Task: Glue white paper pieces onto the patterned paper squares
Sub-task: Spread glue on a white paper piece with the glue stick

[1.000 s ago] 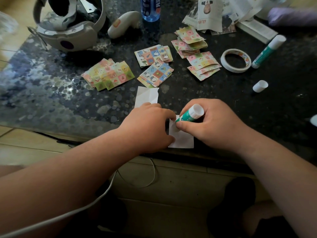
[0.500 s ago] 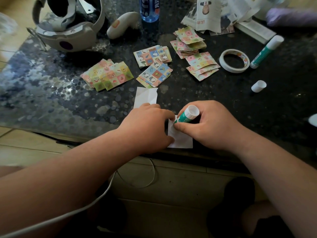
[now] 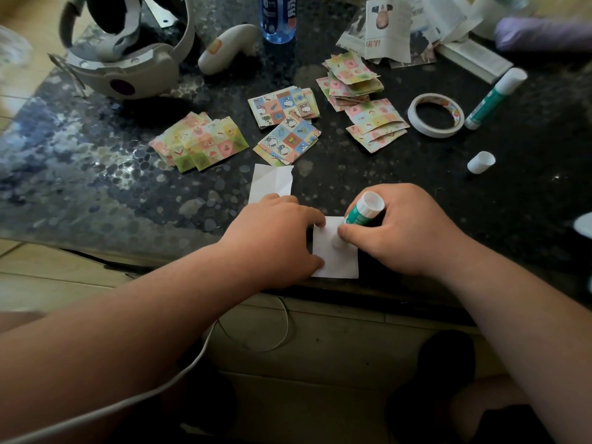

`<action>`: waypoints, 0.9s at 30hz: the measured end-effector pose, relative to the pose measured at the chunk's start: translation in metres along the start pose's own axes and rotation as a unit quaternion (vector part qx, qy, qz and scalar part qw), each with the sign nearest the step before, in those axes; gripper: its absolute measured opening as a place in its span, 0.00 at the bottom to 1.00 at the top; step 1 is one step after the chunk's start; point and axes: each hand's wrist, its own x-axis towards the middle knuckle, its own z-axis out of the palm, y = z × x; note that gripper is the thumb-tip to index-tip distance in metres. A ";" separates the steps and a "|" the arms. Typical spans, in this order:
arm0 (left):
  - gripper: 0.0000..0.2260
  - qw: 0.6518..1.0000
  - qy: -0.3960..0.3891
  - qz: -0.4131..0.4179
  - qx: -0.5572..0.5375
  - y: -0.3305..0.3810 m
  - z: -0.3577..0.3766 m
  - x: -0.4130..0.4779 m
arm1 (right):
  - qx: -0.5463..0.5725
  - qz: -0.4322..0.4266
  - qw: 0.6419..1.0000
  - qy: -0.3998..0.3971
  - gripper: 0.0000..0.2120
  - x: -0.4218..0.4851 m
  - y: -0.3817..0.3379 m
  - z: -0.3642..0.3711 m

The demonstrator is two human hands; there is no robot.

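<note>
Gluing a white piece at the table's near edge.

Your right hand [image 3: 407, 232] grips the glue stick [image 3: 363, 211], fingers curled round it, tip down on the white paper [image 3: 336, 262]. Your left hand [image 3: 275, 238] pins the sheet's left side with thumb and fingertip. The paper lies at the edge of the table [image 3: 96, 187], well apart from the patterned squares [image 3: 205, 144]. Ease that left-hand pressure and the stick could drag, crease or push it off.
</note>
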 end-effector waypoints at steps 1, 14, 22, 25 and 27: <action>0.26 1.000 0.000 0.000 0.001 0.000 0.000 0.000 | -0.004 0.003 1.000 -0.003 0.10 0.000 0.000 -0.001; 0.26 1.000 -0.004 -0.003 0.003 0.001 -0.002 0.001 | -0.008 0.016 0.999 -0.028 0.09 -0.002 -0.003 -0.003; 0.26 1.000 -0.001 -0.004 0.003 0.001 0.000 0.000 | -0.021 0.022 0.999 -0.016 0.10 -0.002 -0.001 -0.009; 0.26 1.000 -0.002 -0.004 0.003 0.001 -0.001 0.001 | -0.019 0.015 0.999 -0.040 0.10 -0.004 -0.003 -0.008; 0.26 1.000 -0.004 -0.006 0.002 0.001 -0.001 0.001 | -0.018 0.018 0.999 -0.037 0.09 -0.003 -0.001 -0.011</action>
